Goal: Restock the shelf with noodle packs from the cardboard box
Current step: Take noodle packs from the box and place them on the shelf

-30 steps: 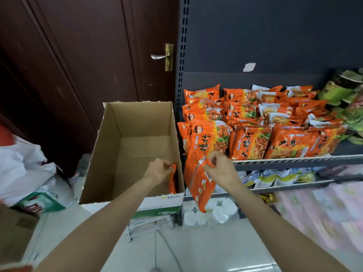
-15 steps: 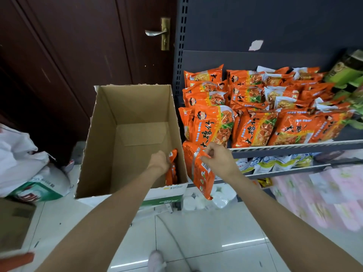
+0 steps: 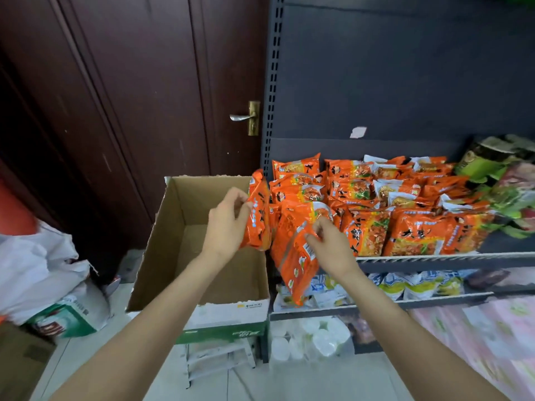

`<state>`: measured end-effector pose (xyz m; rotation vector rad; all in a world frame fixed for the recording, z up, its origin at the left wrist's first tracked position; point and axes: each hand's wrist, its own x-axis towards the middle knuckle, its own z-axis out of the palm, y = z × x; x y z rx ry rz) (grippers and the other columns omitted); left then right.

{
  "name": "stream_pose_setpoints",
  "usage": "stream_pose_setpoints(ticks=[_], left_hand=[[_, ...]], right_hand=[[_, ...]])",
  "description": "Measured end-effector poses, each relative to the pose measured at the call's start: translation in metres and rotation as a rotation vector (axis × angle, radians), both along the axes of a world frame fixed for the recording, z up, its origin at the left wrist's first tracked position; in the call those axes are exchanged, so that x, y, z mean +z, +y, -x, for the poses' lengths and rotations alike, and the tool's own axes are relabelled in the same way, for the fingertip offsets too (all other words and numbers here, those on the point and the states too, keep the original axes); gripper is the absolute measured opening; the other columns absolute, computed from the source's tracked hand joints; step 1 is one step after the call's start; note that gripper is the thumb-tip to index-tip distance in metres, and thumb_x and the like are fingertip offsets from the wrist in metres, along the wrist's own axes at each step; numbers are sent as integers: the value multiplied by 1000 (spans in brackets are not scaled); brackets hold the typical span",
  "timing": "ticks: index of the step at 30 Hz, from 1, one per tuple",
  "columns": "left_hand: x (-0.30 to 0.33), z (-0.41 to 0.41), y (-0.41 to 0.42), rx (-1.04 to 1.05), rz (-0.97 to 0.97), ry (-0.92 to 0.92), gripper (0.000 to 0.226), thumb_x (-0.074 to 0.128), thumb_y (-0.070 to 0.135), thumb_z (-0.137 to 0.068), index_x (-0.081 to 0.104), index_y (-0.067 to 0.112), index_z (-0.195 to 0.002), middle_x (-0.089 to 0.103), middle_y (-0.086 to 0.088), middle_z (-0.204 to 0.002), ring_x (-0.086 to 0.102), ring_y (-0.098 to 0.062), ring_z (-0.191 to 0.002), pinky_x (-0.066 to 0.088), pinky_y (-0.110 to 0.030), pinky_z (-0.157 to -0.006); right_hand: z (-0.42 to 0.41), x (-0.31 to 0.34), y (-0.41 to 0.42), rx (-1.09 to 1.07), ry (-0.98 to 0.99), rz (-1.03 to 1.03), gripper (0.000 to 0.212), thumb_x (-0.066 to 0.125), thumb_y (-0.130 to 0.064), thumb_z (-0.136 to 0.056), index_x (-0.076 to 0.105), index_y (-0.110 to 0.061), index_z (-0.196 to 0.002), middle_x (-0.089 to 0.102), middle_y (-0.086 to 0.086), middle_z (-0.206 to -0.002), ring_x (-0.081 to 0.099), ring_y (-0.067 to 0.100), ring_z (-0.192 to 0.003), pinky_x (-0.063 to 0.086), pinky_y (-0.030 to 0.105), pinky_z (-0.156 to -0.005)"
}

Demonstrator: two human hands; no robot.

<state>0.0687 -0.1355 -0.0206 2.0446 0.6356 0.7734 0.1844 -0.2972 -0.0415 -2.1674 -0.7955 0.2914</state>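
The left hand [image 3: 228, 224] is gripping 1 noodle pack [image 3: 257, 215] above the cardboard box [image 3: 162, 244]; the right hand [image 3: 330, 247] is pinching another pack [image 3: 292, 264] at the shelf [image 3: 434, 260] front. Best slotting both upright beside the front row.

Cardboard box [image 3: 162, 250] left of shelf [image 3: 434, 260]; noodle packs [image 3: 417, 233] on shelf; door [image 3: 139, 91] behind box

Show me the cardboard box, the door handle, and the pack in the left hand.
cardboard box [image 3: 173, 227]: head view, inner left wall.
door handle [image 3: 241, 117]: head view, middle of the lever.
pack [image 3: 259, 218]: head view, its orange face beside the fingers.
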Motion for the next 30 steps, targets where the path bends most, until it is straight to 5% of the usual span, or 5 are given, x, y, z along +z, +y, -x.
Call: stream_pose_setpoints(ticks=[8, 11, 14, 24, 30], left_hand=[[48, -25, -67, -142, -80, -40, 10, 48, 22, -96, 47, 17, -87, 67, -12, -79, 60, -34, -72, 49, -44, -69], [51, -40, -92, -173, -108, -38, 11, 46, 17, -97, 44, 13, -88, 53, -9, -63, 40, -19, -49, 36, -31, -53], [56, -61, -110, -184, -97, -51, 10, 42, 12, -98, 41, 13, -88, 39, -3, -59, 27, -12, -49, 25, -29, -50], [68, -191, -114, -167, -193, -35, 8, 41, 14, -98, 44, 16, -92, 49, -2, -57, 41, -18, -52, 32, -32, -53], [65, -272, -109, -267, -263, 94, 7, 39, 16, -99, 43, 19, -94, 57, -5, -67, 49, -24, -59, 44, -41, -59]], right_hand=[[-29, 50, -77, -72, -89, -117, 21, 49, -12, -95, 35, -14, -80, 34, 0, -57, 28, 14, -47, 24, 31, -50], [-44, 57, -107, -127, -122, -148, 18, 49, -12, -95, 36, -12, -82, 35, 1, -57, 28, 15, -48, 24, 31, -49], [-61, 62, -130, -207, -170, -221, 16, 49, -11, -95, 38, -10, -83, 37, 3, -59, 31, 18, -51, 24, 31, -49], [-163, 84, -147, -414, -310, -321, 16, 52, -12, -92, 40, -8, -82, 40, 1, -58, 33, 15, -49, 27, 23, -46], [-241, 86, -147, -449, -367, -245, 16, 54, -13, -92, 41, -9, -83, 41, -2, -56, 35, 14, -48, 29, 34, -55]])
